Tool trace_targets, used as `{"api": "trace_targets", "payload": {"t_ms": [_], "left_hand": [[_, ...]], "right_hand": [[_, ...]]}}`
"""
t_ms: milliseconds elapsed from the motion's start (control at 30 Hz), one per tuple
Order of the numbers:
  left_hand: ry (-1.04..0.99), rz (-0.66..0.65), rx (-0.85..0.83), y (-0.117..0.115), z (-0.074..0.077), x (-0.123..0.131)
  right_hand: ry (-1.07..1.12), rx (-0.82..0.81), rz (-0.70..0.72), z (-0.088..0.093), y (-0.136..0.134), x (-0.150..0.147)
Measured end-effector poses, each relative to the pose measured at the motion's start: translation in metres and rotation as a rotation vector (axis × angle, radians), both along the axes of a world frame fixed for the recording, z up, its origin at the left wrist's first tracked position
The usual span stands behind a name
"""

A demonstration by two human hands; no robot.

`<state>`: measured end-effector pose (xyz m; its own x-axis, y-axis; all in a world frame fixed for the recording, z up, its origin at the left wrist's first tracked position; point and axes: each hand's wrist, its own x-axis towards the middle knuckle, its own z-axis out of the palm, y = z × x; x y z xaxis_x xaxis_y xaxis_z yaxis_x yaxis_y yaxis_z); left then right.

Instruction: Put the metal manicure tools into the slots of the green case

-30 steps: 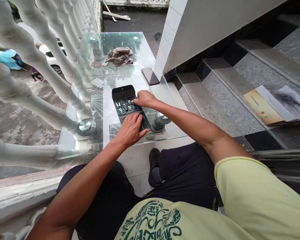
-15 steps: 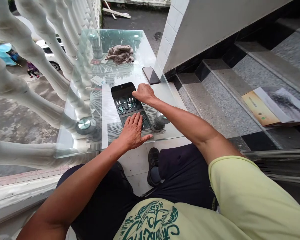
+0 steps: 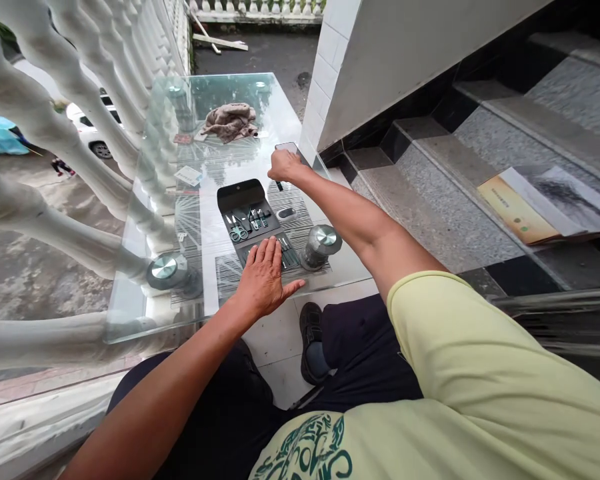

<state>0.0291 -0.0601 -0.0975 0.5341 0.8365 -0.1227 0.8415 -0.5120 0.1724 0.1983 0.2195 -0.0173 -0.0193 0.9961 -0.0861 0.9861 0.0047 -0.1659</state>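
And here's our one camera, riding on the wearer's head, facing forward and tipped well down! Nearest of all, the shirt (image 3: 440, 400) looms along the bottom edge; the arms (image 3: 190, 373) stretch away to left hand (image 3: 265, 277) and right hand (image 3: 284, 165) at middling range, over the bench (image 3: 213, 90). Railing (image 3: 33, 107) crowds the left, stairs (image 3: 423, 190) climb the right, and the view reaches past the bench to the yard (image 3: 265, 57)!

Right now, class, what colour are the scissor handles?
The handles are teal, best seen in the head view.
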Motion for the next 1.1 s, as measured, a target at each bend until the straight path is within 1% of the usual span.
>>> {"api": "trace_targets", "payload": {"t_ms": [67, 133, 167, 267, 300, 333, 400, 467, 567, 667, 800, 933, 1100], "left_hand": [[0.006, 0.003, 0.003, 0.0, -0.001, 0.0], [0.003, 0.007, 0.005, -0.001, -0.002, 0.0], [-0.002, 0.009, 0.008, -0.001, -0.003, 0.001], [-0.016, 0.014, 0.016, -0.001, -0.005, 0.003], [-0.017, 0.015, 0.017, -0.001, -0.005, 0.003], [-0.013, 0.016, 0.016, -0.001, -0.005, 0.004], [-0.001, 0.022, 0.014, -0.001, -0.004, 0.006], [0.007, 0.028, 0.014, -0.001, -0.003, 0.007], [-0.003, 0.033, 0.019, -0.001, -0.002, 0.008], [-0.03, 0.03, 0.02, 0.0, -0.004, 0.007], [-0.07, 0.026, 0.027, 0.0, -0.006, 0.006], [-0.054, 0.037, -0.003, 0.0, -0.004, 0.007], [-0.055, 0.048, -0.006, -0.002, -0.003, 0.008]], "right_hand": [[-0.03, 0.01, 0.003, 0.002, -0.002, -0.002], [-0.046, 0.018, 0.007, 0.006, -0.011, -0.001], [-0.045, -0.019, 0.019, 0.008, -0.018, 0.0], [0.004, -0.235, 0.12, 0.012, -0.045, -0.002], [0.028, -0.283, 0.157, 0.012, -0.055, -0.005], [0.044, -0.295, 0.184, 0.012, -0.064, -0.01], [0.049, -0.231, 0.201, 0.01, -0.078, -0.021], [0.028, -0.165, 0.188, 0.009, -0.087, -0.032], [0.01, -0.167, 0.161, 0.012, -0.092, -0.044], [0.02, -0.228, 0.149, 0.016, -0.092, -0.049], [0.005, -0.245, 0.142, 0.016, -0.094, -0.052], [0.028, -0.174, 0.107, 0.01, -0.097, -0.057], [0.146, -0.068, 0.032, 0.002, -0.099, -0.057]]}}
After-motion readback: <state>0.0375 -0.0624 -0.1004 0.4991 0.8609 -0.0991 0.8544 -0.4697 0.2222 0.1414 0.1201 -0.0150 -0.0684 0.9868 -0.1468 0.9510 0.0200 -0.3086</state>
